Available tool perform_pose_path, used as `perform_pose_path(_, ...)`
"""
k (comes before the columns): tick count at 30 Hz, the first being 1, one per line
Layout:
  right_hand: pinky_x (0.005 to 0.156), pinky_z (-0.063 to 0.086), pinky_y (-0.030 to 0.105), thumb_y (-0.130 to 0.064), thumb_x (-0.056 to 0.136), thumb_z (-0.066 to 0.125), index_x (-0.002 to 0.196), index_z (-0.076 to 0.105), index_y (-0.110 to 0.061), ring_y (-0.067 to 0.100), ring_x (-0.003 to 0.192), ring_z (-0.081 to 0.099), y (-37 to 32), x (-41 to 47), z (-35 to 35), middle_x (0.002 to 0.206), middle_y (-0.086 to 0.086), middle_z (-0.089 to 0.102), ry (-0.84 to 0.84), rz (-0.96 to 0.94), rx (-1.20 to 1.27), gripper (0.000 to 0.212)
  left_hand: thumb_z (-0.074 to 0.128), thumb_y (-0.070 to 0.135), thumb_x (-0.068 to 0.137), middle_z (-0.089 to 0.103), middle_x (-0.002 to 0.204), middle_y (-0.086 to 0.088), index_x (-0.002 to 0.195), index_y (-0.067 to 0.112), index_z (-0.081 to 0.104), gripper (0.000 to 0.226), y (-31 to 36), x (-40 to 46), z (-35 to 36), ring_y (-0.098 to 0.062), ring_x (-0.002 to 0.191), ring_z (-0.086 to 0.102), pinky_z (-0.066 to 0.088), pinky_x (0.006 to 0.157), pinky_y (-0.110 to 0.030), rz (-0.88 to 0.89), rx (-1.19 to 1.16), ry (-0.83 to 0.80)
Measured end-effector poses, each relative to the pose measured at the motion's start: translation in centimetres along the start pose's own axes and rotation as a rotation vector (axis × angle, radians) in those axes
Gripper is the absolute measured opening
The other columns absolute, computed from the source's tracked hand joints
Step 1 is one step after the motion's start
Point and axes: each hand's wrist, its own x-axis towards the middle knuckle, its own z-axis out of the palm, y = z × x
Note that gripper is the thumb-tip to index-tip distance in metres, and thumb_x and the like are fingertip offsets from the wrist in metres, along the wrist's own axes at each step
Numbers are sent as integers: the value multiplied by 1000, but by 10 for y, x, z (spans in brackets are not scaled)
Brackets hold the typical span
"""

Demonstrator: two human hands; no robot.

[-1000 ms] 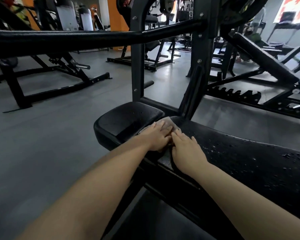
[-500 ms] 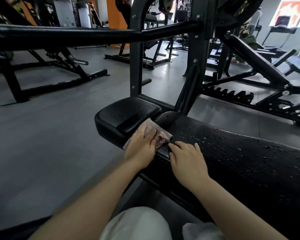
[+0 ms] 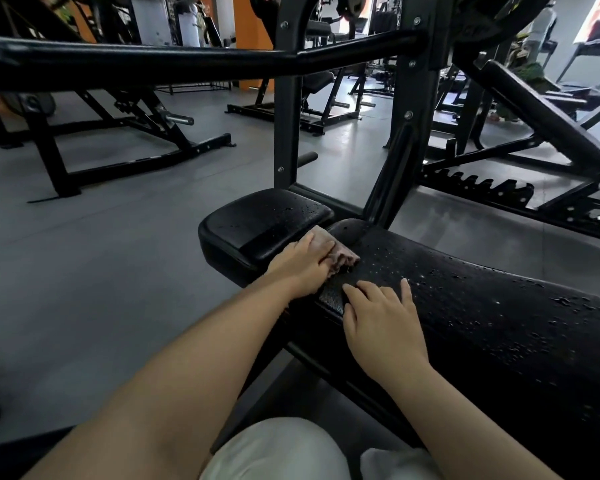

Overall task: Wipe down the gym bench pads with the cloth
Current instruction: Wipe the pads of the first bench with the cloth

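A long black bench pad (image 3: 482, 306) runs from the centre to the right, speckled with water drops. A smaller black seat pad (image 3: 257, 223) sits just left of its far end. A crumpled brownish cloth (image 3: 340, 254) lies at the gap between the two pads. My left hand (image 3: 302, 268) presses down on the cloth's near part and grips it. My right hand (image 3: 385, 323) rests flat on the long pad's near edge, fingers spread, holding nothing.
A black horizontal bar (image 3: 187, 64) crosses overhead, with the machine's uprights (image 3: 288, 116) just behind the pads. Other black gym frames (image 3: 118, 147) stand on the grey floor (image 3: 101, 271) to the left and right. My light-coloured trouser knee (image 3: 274, 452) shows at the bottom.
My hands have parted: the left one stayed on the cloth and bunched it toward the seat pad, the right one came off the cloth onto the bare long pad. The view pulled back.
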Motion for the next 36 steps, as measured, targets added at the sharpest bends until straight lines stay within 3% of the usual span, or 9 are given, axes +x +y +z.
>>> perform_pose_path(3,107,31,54,-28,87,59,115,66,-21,21,98,64,0,-1,2,111,-1,67,21,2,6,29,32,50,97,20,156,1,143,43,28,47,-1,2,4,-28,134,32,33,107,-43,-52,-57,44)
perform_pose_path(6,113,20,51,-30,93,51,123,61,-22,22,110,59,2,-2,0,122,0,62,-7,-10,31,33,40,38,96,35,148,0,135,36,45,40,-4,-20,23,-26,128,40,39,101,-43,-80,-229,299)
perform_pose_path(9,117,6,46,-33,98,39,134,51,-24,20,125,47,4,-1,-4,137,-2,51,-53,-10,76,39,36,32,97,23,154,-3,136,28,47,41,2,-57,51,-23,136,30,31,110,-43,-81,-499,522)
perform_pose_path(14,116,9,47,-32,96,43,129,56,-22,22,120,52,2,-1,-3,132,-1,56,-26,1,95,37,27,37,99,-12,157,-1,148,28,20,50,16,-90,70,-16,145,-1,8,116,-29,-71,-620,481)
perform_pose_path(21,117,-2,43,-37,99,30,141,41,-29,15,130,39,2,-1,-11,143,-7,42,-102,0,93,44,48,32,94,39,138,-7,125,21,54,33,-5,-47,44,-12,118,42,34,102,-26,-151,-850,481)
perform_pose_path(27,117,-1,43,-36,99,32,139,42,-29,16,130,39,2,-1,-14,142,-7,43,-107,11,118,42,43,16,98,29,130,2,135,17,42,37,4,-57,46,-2,108,33,24,88,-6,-197,-916,509)
perform_pose_path(31,118,2,44,-36,99,33,139,43,-30,17,130,39,3,0,-12,142,-6,43,-112,10,133,42,43,18,98,31,123,6,143,19,24,48,11,-61,46,-6,105,39,32,85,-12,-349,-1071,414)
perform_pose_path(34,118,2,43,-36,99,32,139,42,-30,17,131,37,4,1,-13,143,-6,42,-112,8,130,42,51,29,93,55,116,-11,139,26,21,55,20,-60,49,-28,98,60,50,89,-38,-572,-1189,403)
perform_pose_path(36,117,1,43,-35,100,31,139,42,-30,16,131,38,3,0,-14,144,-6,42,-107,5,122,42,48,42,91,51,127,-15,140,31,16,60,33,-63,51,-29,106,58,49,94,-44,-668,-1133,344)
